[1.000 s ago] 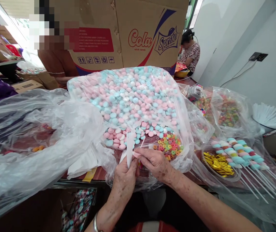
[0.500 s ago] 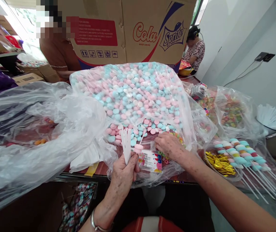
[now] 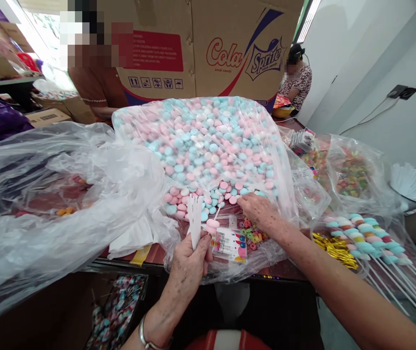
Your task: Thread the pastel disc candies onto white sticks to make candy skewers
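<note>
Right hand has moved off the gummy rings since the last frame and is now at the near edge of the loose candies. Fingers curled, tips by a pink piece; can't tell if I'm gripping it. More of the rings show now. Left hand matches last frame: closed around a fan of white sticks, with the candy stick at thumb and fingers.

Candy stick: pink rounded pieces stacked low, thin white end poking out above, tilted up and right. It's above the near part of the desk, just beside the printed packet. Packet is white with coloured blobs, lying flat on clear plastic. Loose candies are pink, pale blue and white, smooth discs, spilling from the mouth of the big clear bag.

Farther out, right side: gold ties in a clear tub, striped candy skewers lying beside them. Left side: crumpled clear plastic. Behind the bag: Cola/Sprite carton, a person on either side.
</note>
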Available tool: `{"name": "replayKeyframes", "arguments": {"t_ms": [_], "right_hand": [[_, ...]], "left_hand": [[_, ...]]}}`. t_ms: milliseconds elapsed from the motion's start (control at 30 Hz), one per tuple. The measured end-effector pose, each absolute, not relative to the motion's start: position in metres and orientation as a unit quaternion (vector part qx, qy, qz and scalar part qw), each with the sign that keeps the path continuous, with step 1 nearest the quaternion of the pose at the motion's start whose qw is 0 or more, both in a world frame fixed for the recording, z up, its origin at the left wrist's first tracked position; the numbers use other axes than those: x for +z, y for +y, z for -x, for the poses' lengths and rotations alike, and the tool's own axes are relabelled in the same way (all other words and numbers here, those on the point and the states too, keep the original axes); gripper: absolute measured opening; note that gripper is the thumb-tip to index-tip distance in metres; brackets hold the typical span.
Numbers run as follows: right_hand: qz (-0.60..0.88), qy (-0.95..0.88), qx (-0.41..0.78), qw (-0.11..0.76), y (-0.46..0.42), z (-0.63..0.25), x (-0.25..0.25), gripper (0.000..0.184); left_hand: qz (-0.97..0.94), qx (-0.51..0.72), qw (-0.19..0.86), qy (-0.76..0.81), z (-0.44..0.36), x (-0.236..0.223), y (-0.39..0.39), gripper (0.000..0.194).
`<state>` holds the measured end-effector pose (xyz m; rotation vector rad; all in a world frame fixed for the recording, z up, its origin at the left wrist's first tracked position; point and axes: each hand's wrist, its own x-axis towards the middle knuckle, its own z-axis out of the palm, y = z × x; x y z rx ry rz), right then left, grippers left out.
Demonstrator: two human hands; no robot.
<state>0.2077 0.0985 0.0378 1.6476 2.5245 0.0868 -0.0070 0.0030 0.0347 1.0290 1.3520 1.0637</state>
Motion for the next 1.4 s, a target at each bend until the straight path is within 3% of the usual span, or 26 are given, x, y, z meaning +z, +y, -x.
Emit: {"name": "replayKeyframes", "arguments": {"t_ms": [400, 467, 533, 600, 667, 800, 1033, 1267, 1400], "right_hand": [[-0.550, 0.833, 0.003, 0.054, 0.110, -0.206, 0.031, 0.029], [-0.571, 0.820, -0.030, -0.013, 0.108, -0.204, 0.030, 0.026], [-0.598, 0.780, -0.123, -0.137, 0.104, -0.203, 0.030, 0.017], [-0.584, 0.703, -0.289, -0.286, 0.099, -0.203, 0.032, 0.007], [-0.520, 0.605, -0.456, -0.395, 0.093, -0.201, 0.035, 0.014], [-0.439, 0.499, -0.587, -0.462, 0.080, -0.196, 0.041, 0.023], [-0.411, 0.514, -0.594, -0.462, 0.074, -0.195, 0.037, 0.023], [-0.385, 0.671, -0.460, -0.435, 0.050, -0.174, 0.030, 0.014], [-0.393, 0.703, -0.418, -0.419, 0.050, -0.174, 0.035, 0.024]], "left_hand": [[-0.432, 0.425, 0.549, 0.576, 0.004, 0.035, 0.003, 0.033], [-0.447, 0.414, 0.543, 0.578, 0.005, 0.034, 0.004, 0.032], [-0.471, 0.400, 0.531, 0.580, 0.007, 0.032, 0.005, 0.031], [-0.496, 0.388, 0.517, 0.580, 0.008, 0.030, 0.005, 0.030], [-0.513, 0.380, 0.511, 0.575, 0.008, 0.029, 0.005, 0.028], [-0.525, 0.367, 0.511, 0.574, 0.007, 0.031, 0.004, 0.028], [-0.536, 0.358, 0.510, 0.570, 0.007, 0.031, 0.004, 0.028], [-0.528, 0.378, 0.527, 0.549, 0.008, 0.027, 0.003, 0.027], [-0.513, 0.390, 0.526, 0.555, 0.010, 0.026, 0.000, 0.030]]}}
